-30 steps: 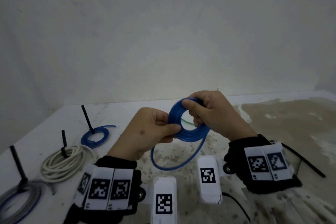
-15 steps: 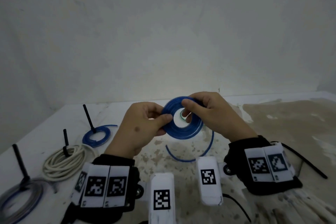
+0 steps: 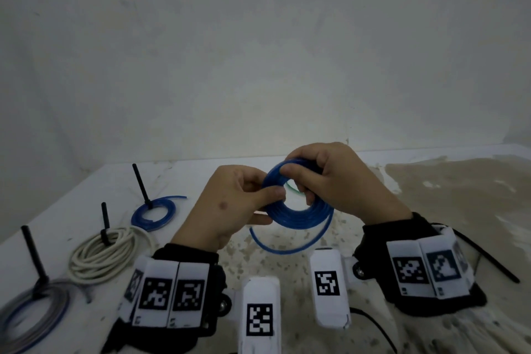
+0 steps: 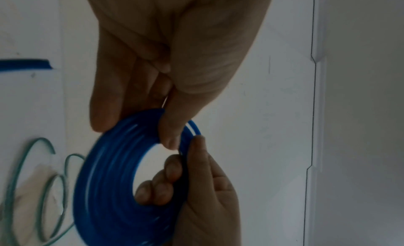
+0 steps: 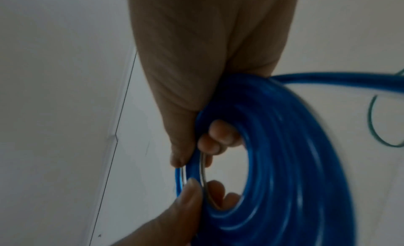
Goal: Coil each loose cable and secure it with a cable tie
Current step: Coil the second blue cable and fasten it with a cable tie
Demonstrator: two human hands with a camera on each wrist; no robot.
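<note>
Both hands held the glossy blue coil (image 3: pixel 298 211) above the speckled table (image 3: pixel 431 195): the left hand (image 3: pixel 230 207) pinched its left rim, the right hand (image 3: pixel 339 181) its top; one tail hung free.

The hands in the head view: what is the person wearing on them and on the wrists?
The left hand and right hand are bare. Each wrist carries a black fabric cuff wrapped with white panels printed with black square-patterned markers. A white marker-tagged box, apparently the wrist camera, juts from each cuff; thin black cables trail nearby.
</note>
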